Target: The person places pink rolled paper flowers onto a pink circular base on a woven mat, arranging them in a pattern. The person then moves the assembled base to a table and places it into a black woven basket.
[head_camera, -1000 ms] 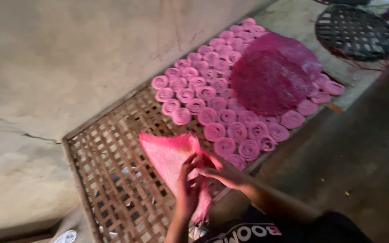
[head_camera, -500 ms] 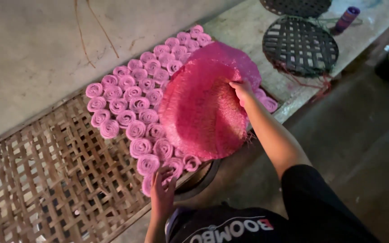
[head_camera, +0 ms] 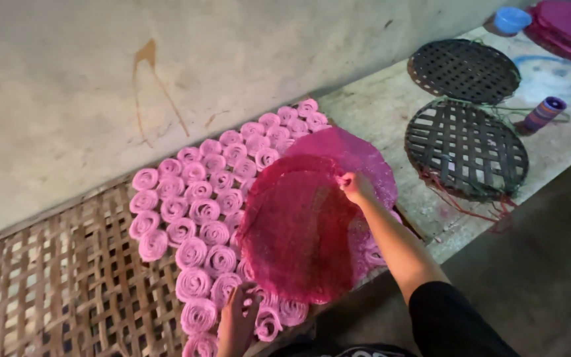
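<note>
Pinching the upper edge of a round pink woven mat (head_camera: 299, 231), the right hand (head_camera: 353, 187) holds it tilted above the pink coiled rolls (head_camera: 199, 211); thumb and fingers are closed on the rim. A second pink mat (head_camera: 358, 155) lies beneath. The left hand (head_camera: 239, 316) rests near the lower rolls on the bamboo lattice tray (head_camera: 54, 284); its fingers appear loosely curled, grip unclear. Two dark woven discs (head_camera: 465, 149) lie on the concrete ledge (head_camera: 378, 109).
</note>
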